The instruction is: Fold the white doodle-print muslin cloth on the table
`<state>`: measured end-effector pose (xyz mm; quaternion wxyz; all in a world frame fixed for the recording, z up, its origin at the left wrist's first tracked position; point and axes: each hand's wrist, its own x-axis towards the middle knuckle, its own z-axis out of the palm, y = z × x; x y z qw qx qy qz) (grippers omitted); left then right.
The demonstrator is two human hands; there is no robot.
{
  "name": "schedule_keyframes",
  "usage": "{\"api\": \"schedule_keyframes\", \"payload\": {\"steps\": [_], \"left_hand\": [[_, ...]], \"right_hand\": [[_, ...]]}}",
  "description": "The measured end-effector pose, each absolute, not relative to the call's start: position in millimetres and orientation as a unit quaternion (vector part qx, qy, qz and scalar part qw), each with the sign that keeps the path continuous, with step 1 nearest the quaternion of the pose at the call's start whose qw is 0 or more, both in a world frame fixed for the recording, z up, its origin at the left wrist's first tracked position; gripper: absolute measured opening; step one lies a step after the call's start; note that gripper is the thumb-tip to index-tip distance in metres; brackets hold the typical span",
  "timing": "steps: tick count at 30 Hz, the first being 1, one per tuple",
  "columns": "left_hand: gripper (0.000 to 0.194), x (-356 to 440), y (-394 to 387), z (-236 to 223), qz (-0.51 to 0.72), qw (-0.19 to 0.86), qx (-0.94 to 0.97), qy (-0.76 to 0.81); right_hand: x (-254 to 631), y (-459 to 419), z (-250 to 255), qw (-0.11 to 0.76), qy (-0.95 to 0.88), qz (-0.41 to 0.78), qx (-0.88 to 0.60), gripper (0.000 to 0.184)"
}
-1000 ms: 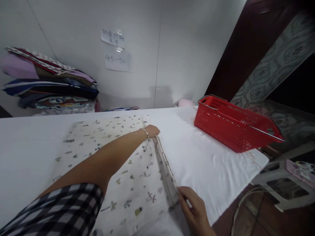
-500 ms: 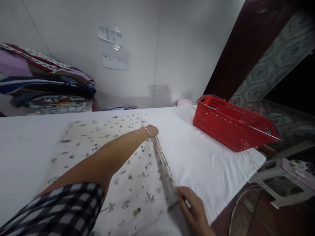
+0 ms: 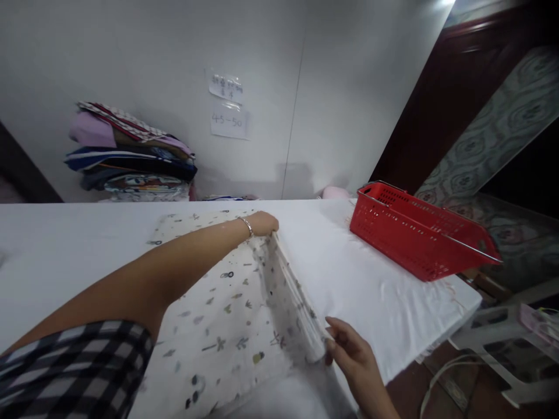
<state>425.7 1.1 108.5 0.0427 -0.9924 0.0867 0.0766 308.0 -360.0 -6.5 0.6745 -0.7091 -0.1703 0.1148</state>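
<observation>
A cream cloth printed with small plants and figures (image 3: 209, 291) lies spread on the white table (image 3: 371, 291). Its right edge (image 3: 288, 297) is lifted off the table in a standing fold. My left hand (image 3: 262, 223) is closed on the far end of that raised edge; a thin bracelet sits on the wrist. My right hand (image 3: 349, 352) grips the near end of the same edge, fingers curled against it. A checked sleeve covers my left upper arm.
A red plastic basket (image 3: 419, 235) sits at the table's right end, near the edge. A stack of folded fabrics (image 3: 131, 157) rests against the wall at the back left. Two paper notes (image 3: 229, 110) hang on the wall. White stools (image 3: 515, 349) stand on the floor to the right.
Both hands have lifted the cloth's right edge off the table and begun carrying it leftward. The view has shifted, so the fabric stack now appears further right.
</observation>
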Motion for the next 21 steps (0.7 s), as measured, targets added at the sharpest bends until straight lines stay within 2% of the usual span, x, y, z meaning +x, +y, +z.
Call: {"api": "schedule_keyframes", "payload": {"steps": [7,15,21], "left_hand": [[0.025,421,-6,111,0.054,0.038,-0.994,0.086],[0.025,434,-12,102,0.073,0.024,-0.996,0.054],[0.026,451,-25,78,0.091,-0.015,-0.994,0.052]], "right_hand": [[311,-355,9,0.654,-0.218,0.238,-0.684,0.037],[328,-365,5,0.665,-0.156,0.267,-0.68,0.036],[333,-378,-5,0.653,-0.106,0.271,-0.699,0.04]]}}
